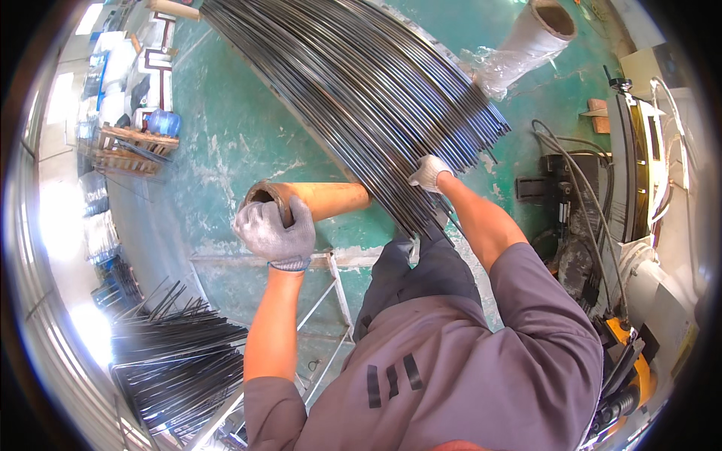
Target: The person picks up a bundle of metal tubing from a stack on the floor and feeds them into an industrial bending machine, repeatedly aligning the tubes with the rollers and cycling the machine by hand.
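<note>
My left hand (272, 231), in a grey work glove, is closed over the open end of an orange-brown tube (331, 199) that lies across under a big bundle of thin dark metal rods (361, 90). My right hand (430, 173), in a white glove, grips the near ends of those rods where the bundle meets the tube. The rods curve away from me toward the upper left. My own body in a grey-violet shirt fills the lower middle.
A white tube wrapped in clear plastic film (526, 45) lies on the green floor at the top right. A machine with cables (624, 195) stands on the right. More dark rods (180, 361) are heaped at the lower left. A metal frame (331, 293) stands below the tube. Wooden pallets (131, 146) are stacked at the left.
</note>
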`<state>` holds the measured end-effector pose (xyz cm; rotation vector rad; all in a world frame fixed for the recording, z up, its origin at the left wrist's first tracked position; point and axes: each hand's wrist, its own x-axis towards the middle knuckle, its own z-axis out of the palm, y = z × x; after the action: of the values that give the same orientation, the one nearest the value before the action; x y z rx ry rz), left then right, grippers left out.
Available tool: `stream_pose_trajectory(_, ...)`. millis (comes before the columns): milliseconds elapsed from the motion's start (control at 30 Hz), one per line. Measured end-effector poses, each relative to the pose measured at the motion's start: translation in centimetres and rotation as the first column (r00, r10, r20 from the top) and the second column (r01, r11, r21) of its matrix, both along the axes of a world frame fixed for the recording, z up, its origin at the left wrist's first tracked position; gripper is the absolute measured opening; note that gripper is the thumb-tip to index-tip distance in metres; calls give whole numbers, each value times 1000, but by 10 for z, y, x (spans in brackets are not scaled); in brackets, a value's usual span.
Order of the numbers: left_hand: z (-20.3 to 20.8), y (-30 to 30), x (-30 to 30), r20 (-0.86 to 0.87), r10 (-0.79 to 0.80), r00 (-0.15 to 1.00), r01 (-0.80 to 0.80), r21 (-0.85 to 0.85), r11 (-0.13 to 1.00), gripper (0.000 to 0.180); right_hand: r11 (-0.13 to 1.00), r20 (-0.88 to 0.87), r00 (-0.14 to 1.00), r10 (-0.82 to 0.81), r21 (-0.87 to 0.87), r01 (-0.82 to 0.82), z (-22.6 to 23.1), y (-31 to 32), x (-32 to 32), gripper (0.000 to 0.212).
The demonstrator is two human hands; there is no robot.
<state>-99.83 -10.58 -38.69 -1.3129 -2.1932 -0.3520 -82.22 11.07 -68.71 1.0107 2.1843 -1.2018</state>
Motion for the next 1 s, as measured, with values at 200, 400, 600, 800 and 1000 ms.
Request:
stream_pose_trajectory(200, 10, -6, 8, 68, 37, 997, -37, -6, 999, 21, 621, 26, 834, -552, -654, 432, 45, -10, 28, 32)
stream_pose_trajectory(400, 12, -41, 82, 135, -38, 990, 26, 90, 996, 46, 944, 51, 950, -308, -103, 312, 130, -55, 93, 66)
stream_pose_trajectory(600, -11, -56, 77, 142, -168, 975, 135, 217, 967, 58, 915, 110, 911, -397, -38, 403, 213, -168, 252, 52)
stream_pose_trajectory(800, -76, -71, 108, 642, -570, 513, 532, 283, 798, 44, 843, 335, 778, -532, 300, 447, 303, -292, 394, 41)
stream_pose_trajectory(1000, -127, -11, 114, 119, -227, -967, -221, 59, 974, 33, 728, 340, 673, -657, 516, 451, 342, -387, 427, 42)
